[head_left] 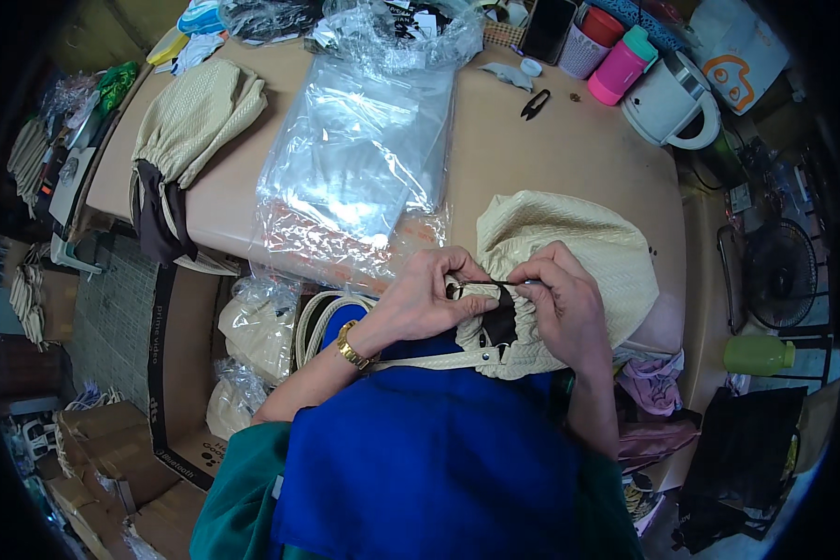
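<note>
A cream woven bag [588, 245] lies at the table's front edge, its gathered mouth turned toward me and dark lining [501, 322] showing inside. My left hand [413, 301], with a gold watch [353, 346] on the wrist, pinches the left side of that mouth. From the other side, the fingertips of my right hand [571, 306] are pinched at the same rim. Something thin and dark runs between both sets of fingers; it is too small to name. A cream strap [429, 360] stretches left from the bag, below my left hand.
A stack of clear plastic bags [355, 149] covers the table's middle, beside another cream bag [201, 117]. Black thread snips [535, 105], a pink bottle [618, 70] and a white kettle [667, 103] stand farther back. Right is a fan [779, 271]; left, a cardboard box [201, 359].
</note>
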The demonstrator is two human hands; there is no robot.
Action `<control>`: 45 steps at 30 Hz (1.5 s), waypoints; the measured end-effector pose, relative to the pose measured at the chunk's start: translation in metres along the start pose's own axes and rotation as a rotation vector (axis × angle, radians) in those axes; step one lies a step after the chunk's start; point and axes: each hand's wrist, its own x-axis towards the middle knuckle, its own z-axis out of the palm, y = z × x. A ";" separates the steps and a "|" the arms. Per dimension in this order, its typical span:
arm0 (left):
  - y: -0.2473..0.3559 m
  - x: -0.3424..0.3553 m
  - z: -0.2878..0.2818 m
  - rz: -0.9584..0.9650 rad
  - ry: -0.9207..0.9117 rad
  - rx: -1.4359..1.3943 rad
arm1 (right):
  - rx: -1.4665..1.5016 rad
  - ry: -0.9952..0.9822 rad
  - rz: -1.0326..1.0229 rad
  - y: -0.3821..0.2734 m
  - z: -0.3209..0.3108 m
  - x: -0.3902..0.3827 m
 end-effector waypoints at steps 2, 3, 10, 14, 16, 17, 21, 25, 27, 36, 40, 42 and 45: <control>-0.011 0.003 0.007 0.127 0.055 -0.062 | -0.027 0.006 -0.018 0.006 0.002 0.000; -0.016 0.003 0.009 0.190 0.084 -0.091 | -0.039 0.008 -0.028 0.010 0.002 0.000; -0.010 0.002 0.005 0.086 0.031 -0.111 | 0.265 -0.110 0.054 0.023 -0.004 0.002; -0.010 0.000 0.007 0.096 0.056 -0.063 | 0.148 -0.004 0.009 0.012 -0.003 -0.004; -0.009 0.001 0.007 0.081 0.058 -0.069 | -0.049 0.079 -0.084 0.004 -0.002 -0.007; -0.008 0.000 0.007 0.077 0.060 -0.064 | -0.146 0.102 -0.134 0.000 -0.003 -0.009; -0.001 -0.001 0.004 0.031 0.056 -0.014 | -0.375 0.151 -0.236 -0.015 -0.006 -0.010; -0.002 -0.003 0.006 0.052 0.062 -0.028 | -0.576 0.120 -0.323 -0.032 -0.005 -0.012; -0.002 -0.003 0.008 0.089 0.063 -0.032 | -0.667 0.080 -0.346 -0.043 -0.005 -0.015; -0.004 -0.002 0.005 0.055 0.054 0.020 | -0.202 0.018 -0.169 -0.005 -0.008 -0.004; -0.007 0.001 0.006 0.083 0.066 -0.045 | -0.207 0.031 -0.164 0.009 -0.004 -0.003; -0.012 0.002 0.008 0.108 0.081 -0.042 | -0.214 0.033 -0.154 0.009 -0.001 0.000; -0.013 0.002 0.005 0.106 0.051 -0.015 | -0.175 -0.006 -0.130 0.013 -0.001 0.005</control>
